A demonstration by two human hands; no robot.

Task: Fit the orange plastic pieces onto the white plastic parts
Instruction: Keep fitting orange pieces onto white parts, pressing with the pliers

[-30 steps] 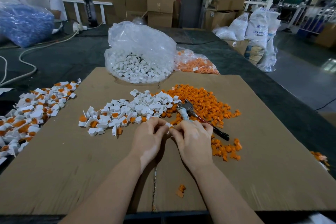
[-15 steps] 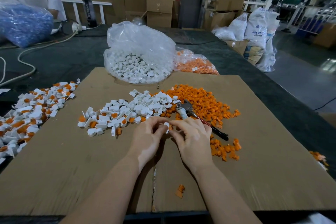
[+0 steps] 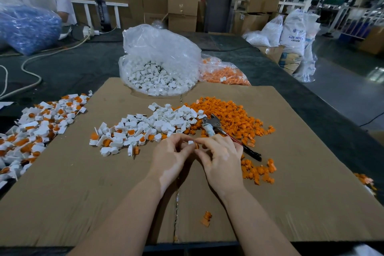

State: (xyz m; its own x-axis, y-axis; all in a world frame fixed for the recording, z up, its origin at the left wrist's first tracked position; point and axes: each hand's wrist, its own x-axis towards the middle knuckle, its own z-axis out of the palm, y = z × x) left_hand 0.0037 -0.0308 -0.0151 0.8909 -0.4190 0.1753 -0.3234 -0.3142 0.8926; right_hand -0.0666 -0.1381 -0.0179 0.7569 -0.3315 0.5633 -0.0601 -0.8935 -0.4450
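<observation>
Your left hand [image 3: 173, 155] is pinching the white part [image 3: 190, 142], your right hand [image 3: 221, 155] pressing the orange piece [image 3: 196, 146] in; keep them square, mid-bench.

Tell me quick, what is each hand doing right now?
Left hand: fingers pinching a small white part.
Right hand: fingers pinching an orange piece against that white part.

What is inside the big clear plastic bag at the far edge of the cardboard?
The clear plastic bag holds loose white plastic parts, piled in its lower half. Whatever lies deeper in the pile is covered.
</observation>
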